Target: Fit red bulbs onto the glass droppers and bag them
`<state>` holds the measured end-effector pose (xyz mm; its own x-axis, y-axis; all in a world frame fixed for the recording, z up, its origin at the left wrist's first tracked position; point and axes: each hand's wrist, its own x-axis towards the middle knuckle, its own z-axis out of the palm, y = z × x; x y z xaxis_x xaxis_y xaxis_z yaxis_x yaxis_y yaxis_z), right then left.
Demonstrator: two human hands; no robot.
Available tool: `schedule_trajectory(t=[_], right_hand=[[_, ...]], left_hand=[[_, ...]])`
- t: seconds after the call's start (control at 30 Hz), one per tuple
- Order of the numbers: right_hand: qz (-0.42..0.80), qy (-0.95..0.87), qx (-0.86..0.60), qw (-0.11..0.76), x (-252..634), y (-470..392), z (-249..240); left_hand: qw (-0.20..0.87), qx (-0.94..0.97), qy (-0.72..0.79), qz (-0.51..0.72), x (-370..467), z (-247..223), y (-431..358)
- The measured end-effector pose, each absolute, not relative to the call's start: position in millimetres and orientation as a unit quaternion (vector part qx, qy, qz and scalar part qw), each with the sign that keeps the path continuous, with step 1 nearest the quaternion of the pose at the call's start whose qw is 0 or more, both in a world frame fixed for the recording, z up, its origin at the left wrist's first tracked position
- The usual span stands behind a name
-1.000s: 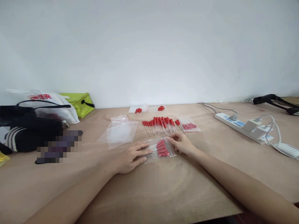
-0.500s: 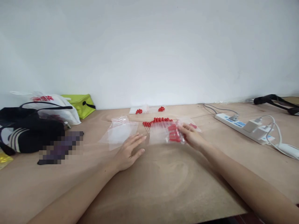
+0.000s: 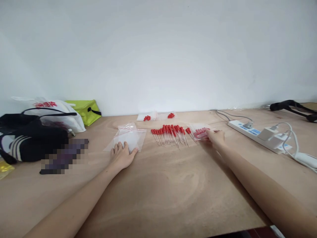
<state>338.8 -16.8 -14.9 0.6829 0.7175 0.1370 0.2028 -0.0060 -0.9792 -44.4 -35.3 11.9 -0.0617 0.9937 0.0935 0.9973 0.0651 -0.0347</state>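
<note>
The droppers (image 3: 170, 134) have red bulbs, the translucent bags (image 3: 128, 136) red lines, the black bag (image 3: 46, 137) pale stripes.

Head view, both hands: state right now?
Left hand: open, over the flat clear bags.
Right hand: closed, holding a clear bag of red-topped droppers.
</note>
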Motion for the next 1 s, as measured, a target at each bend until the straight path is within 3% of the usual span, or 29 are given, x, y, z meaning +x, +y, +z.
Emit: schedule_trajectory(t=[0.1, 0.17, 0.3, 0.47, 0.57, 0.67, 0.87, 1.0], right_hand=[[0.046, -0.3, -0.803, 0.513, 332, -26, -4], [-0.019, -0.389, -0.808, 0.442, 322, -31, 4], [-0.029, -0.584, -0.767, 0.264, 295, -26, 13], [-0.044, -0.588, -0.797, 0.131, 274, -6, 15], [-0.041, -0.564, -0.816, 0.118, 270, 0, 16], [-0.028, -0.557, -0.822, 0.117, 269, 1, 16], [-0.01, -0.548, -0.822, 0.157, 269, -4, 17], [0.027, -0.543, -0.79, 0.283, 272, -12, 26]], left_hand=[[0.047, -0.689, -0.723, 0.0, -45, 13, -34], [0.049, -0.691, -0.721, 0.006, -45, 13, -34], [0.061, -0.703, -0.709, -0.013, -47, 10, -34], [0.031, -0.798, -0.589, -0.122, -49, 18, -42], [-0.034, -0.907, -0.393, -0.145, -45, 33, -56], [-0.099, -0.951, -0.28, -0.088, -38, 47, -72], [-0.134, -0.959, -0.25, -0.001, -31, 45, -81], [-0.144, -0.954, -0.265, -0.004, -30, 40, -78]])
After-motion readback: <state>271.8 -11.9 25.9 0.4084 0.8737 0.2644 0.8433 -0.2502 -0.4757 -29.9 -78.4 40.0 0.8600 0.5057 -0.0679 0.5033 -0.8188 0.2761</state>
